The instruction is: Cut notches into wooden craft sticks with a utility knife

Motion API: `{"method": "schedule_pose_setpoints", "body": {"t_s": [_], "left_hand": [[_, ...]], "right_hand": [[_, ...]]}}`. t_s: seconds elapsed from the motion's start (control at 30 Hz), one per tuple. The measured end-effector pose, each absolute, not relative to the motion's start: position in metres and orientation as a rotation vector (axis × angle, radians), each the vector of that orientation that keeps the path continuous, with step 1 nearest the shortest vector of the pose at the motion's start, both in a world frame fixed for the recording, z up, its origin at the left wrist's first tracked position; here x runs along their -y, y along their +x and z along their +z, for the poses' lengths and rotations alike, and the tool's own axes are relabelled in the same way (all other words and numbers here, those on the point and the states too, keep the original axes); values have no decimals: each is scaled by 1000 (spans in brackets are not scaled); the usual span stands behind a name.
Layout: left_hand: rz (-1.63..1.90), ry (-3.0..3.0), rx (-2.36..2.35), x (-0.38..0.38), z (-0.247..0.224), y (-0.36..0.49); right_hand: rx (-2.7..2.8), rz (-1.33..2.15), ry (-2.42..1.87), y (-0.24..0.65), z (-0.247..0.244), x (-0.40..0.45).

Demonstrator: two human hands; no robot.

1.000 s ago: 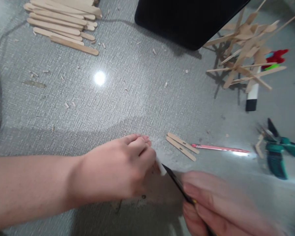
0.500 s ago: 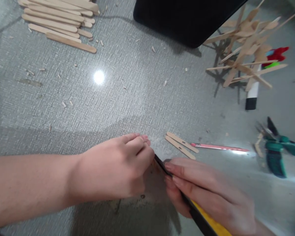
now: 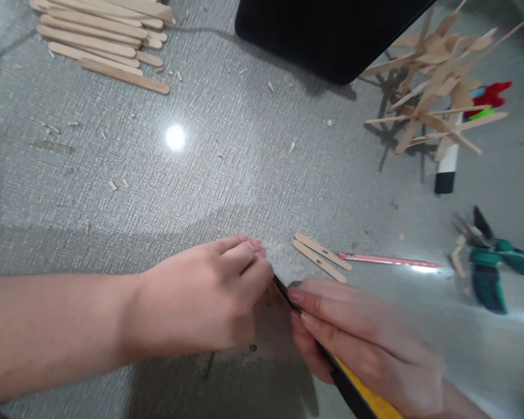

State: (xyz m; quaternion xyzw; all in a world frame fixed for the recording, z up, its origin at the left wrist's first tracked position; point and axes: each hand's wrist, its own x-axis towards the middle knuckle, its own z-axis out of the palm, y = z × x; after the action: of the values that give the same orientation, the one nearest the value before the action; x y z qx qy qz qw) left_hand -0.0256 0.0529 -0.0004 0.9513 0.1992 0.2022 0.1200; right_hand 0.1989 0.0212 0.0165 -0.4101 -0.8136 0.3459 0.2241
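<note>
My right hand (image 3: 367, 343) grips a yellow-and-black utility knife (image 3: 344, 378), its fingers pressed along the front end. The dark blade end (image 3: 282, 287) reaches up to the fingers of my left hand (image 3: 218, 294). That left hand is closed low over the table, and whatever its fingers hold is hidden beneath them; a narrow brownish strip shows faintly beside the blade. Just beyond the knife lie two wooden craft sticks (image 3: 319, 262) side by side, each with a small slot cut in it. A pink pencil (image 3: 388, 259) touches their right end.
A pile of craft sticks (image 3: 91, 29) lies at upper left. A black object (image 3: 327, 35) stands at the top. On the right are a structure of joined sticks (image 3: 436, 99), a white marker (image 3: 448, 166) and green-handled pliers (image 3: 489, 262). Wood chips dot the grey table (image 3: 227, 186).
My right hand and the knife have drawn slightly left and down. My left hand stays almost in place. The view has shifted a little.
</note>
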Motion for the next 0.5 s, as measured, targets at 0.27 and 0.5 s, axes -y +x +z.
{"method": "schedule_pose_setpoints", "body": {"t_s": [0.27,0.5], "left_hand": [[610,2753,-610,-51,-1,-24],[609,2756,-678,-47,-1,-21]], "right_hand": [[2204,751,-1109,200,11,-11],[2183,958,-1131,197,13,-14]]}}
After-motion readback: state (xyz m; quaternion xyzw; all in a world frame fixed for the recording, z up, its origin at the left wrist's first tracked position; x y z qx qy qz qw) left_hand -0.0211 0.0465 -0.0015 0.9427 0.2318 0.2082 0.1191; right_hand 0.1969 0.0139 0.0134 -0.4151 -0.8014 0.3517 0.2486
